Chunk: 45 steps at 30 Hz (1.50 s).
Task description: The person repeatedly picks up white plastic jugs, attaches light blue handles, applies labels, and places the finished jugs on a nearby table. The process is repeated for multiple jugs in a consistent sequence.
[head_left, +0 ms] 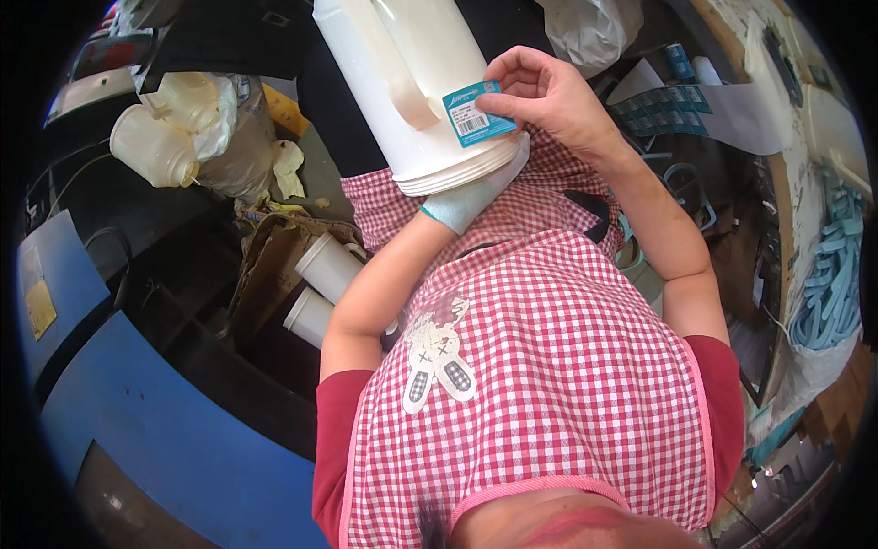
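Note:
A tall white plastic jug [402,82] with a moulded handle rests against my checked apron, its ribbed base toward me. My left hand [462,203], in a pale green glove, sits under the jug's base and props it up; most of the hand is hidden by the jug. My right hand [549,91] pinches a small teal sticker label [477,112] with a white barcode patch, holding it flat against the jug's wall near the base.
To my left, two white cylinders [325,265] stick out of a cardboard box, and a clear bag of cream plastic containers [174,128] lies beyond. A blue machine housing [165,430] fills the lower left. A sheet of teal labels [658,101] and blue straps [832,265] lie right.

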### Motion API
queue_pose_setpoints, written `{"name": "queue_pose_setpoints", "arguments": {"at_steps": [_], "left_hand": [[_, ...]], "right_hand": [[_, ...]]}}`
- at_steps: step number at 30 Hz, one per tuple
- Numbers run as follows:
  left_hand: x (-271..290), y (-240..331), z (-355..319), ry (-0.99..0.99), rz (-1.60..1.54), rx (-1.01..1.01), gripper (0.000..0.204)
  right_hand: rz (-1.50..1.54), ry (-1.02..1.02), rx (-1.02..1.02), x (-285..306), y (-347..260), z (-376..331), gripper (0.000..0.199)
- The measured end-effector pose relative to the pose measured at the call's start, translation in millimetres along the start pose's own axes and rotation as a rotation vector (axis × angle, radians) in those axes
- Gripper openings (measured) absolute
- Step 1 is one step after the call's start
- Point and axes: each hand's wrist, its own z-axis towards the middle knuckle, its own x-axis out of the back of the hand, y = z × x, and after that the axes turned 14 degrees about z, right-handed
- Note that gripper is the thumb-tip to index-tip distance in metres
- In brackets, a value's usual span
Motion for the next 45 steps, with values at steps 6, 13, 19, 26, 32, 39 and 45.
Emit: {"name": "queue_pose_setpoints", "arguments": {"at_steps": [6,13,19,26,32,39,45], "left_hand": [[6,8,1,0.028,-0.023,-0.046,0.053],[9,5,-6,-0.065,-1.085,0.243,0.036],[11,10,2,0.202,0.502,-0.220,0.029],[109,25,-63,-0.468,-0.084,-0.256,0.037],[260,-29,16,0.223,-0.404,0.461,0.065],[198,12,177,-0.045,-0.845,0.376,0.100],[202,34,178,-0.175,-0.945,0.255,0.097]], "right_hand": [[-0.333,0.073,0.161,-1,11,-3,0.038],[0.215,-0.115,-0.023,0,-15,-17,0.038],[-0.049,0.067,0.408,11,-16,106,0.047],[-0.626,-0.157,0.144,-9,-61,273,0.064],[-0.541,-0.538,0.347,-28,-101,203,0.044],[-0.397,-0.595,0.101,-13,-156,183,0.050],[-0.299,-0.489,0.436,-1,-151,157,0.041]]}}
